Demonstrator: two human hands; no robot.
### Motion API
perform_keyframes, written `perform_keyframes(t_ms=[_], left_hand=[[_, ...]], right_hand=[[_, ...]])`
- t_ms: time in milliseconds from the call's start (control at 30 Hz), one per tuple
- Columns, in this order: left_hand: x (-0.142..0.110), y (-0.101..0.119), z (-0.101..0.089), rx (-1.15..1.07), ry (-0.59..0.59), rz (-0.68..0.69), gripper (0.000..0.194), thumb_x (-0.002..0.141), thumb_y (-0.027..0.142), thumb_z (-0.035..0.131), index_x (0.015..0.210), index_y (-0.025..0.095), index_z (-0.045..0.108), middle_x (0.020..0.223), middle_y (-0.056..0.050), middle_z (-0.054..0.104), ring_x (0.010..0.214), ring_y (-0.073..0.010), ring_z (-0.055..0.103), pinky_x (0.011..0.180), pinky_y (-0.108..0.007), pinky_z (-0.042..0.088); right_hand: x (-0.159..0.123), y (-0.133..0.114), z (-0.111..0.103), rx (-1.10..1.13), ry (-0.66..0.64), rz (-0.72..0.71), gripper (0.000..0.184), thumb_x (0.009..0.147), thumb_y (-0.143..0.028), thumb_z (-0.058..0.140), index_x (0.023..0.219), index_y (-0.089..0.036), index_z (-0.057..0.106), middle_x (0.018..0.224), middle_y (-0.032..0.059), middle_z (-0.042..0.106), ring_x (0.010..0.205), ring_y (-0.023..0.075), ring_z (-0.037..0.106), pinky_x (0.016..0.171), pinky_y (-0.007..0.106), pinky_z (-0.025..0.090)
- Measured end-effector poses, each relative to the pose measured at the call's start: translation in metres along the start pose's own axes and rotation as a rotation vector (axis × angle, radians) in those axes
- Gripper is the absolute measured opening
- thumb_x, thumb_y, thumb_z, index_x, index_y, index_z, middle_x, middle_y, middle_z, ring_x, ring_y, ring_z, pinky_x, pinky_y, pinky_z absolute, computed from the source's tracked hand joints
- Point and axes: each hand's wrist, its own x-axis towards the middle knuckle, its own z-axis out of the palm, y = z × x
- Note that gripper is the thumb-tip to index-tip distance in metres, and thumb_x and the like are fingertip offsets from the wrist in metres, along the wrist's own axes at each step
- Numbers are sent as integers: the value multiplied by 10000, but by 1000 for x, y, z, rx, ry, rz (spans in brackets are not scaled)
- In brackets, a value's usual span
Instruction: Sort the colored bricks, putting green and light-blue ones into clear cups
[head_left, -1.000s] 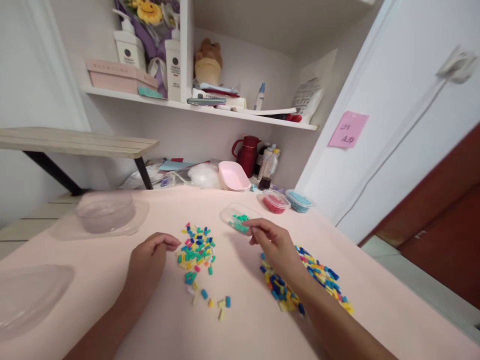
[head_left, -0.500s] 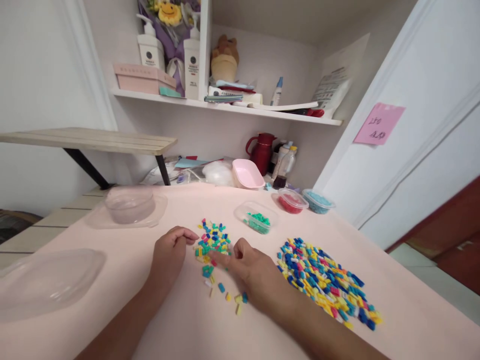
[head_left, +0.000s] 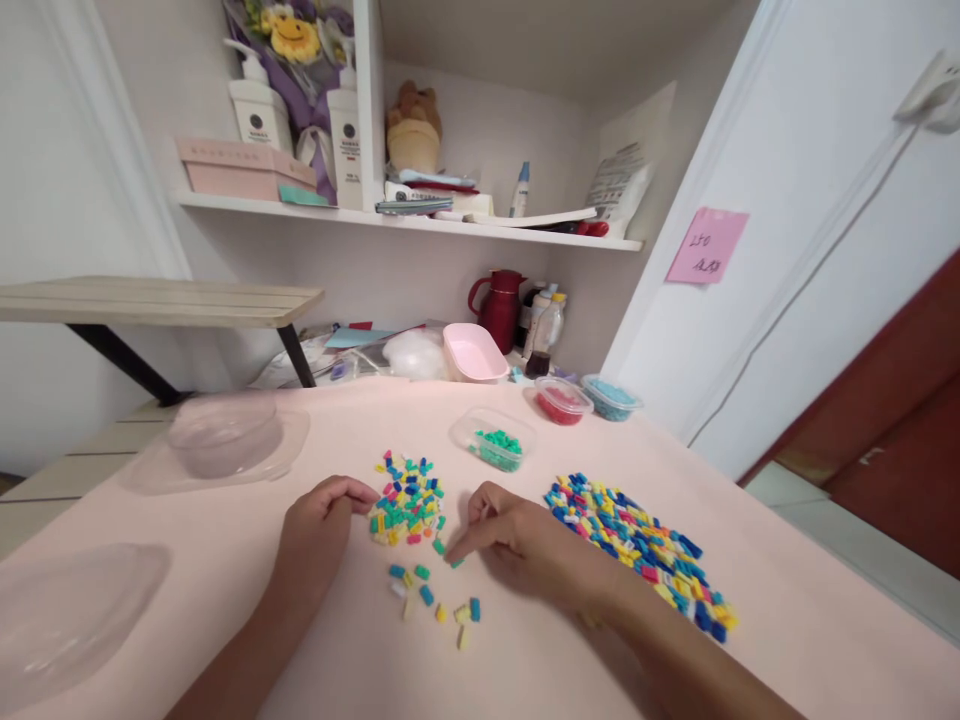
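My left hand [head_left: 319, 520] rests on its side at the left edge of a small pile of mixed building bricks [head_left: 409, 505]. Its fingers are loosely bent, their tips reaching the pile, and nothing shows in them. My right hand [head_left: 517, 540] is just right of that pile, one finger stretched down to the table and the others curled. At that fingertip lies a green brick [head_left: 457, 563], partly covered; another green brick [head_left: 439, 547] is close by. Several loose yellow, blue and white bricks lie nearer me, among them a blue brick [head_left: 427, 595].
A larger pile of mixed bricks [head_left: 637, 540] spreads to the right. Behind are clear tubs of green bricks [head_left: 499, 448], red pieces [head_left: 562, 402] and light blue pieces [head_left: 611, 398]. Clear containers [head_left: 225, 435] stand at left. A pink basin [head_left: 476, 353] and red jug [head_left: 501, 310] stand at the back.
My right hand has drawn back from the small pile toward me, and green bricks now lie apart at its lower right edge. My left hand stays beside the pile. The whole view has shifted.
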Motion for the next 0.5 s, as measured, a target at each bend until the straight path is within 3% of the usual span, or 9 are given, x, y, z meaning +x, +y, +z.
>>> perform_keyframes(t_ms=[167,300,500], left_hand=[[0,1,0,14,-4,-10,260,654,312,440,675,240,689,753,-22,738,809,-232,681,805,-343,486],[0,1,1,1,-18,-13,261,653,311,441,688,238,690,787,-23,746,834,-230,687,814,-338,484],[-1,2,-1,18,-17,-17,268,653,318,428,673,241,684,764,-22,741,820,-229,685,801,-334,483]], right_hand=[[-1,-4,0,11,81,-1,529,857,6,482,1172,-347,721,971,28,522,836,112,579,792,228,463],[1,-12,13,-89,31,-81,610,814,20,521,1227,-402,674,983,8,526,803,106,561,733,212,434],[-1,-10,5,-146,24,-102,503,807,9,538,1095,-351,740,954,5,536,778,101,549,702,203,409]])
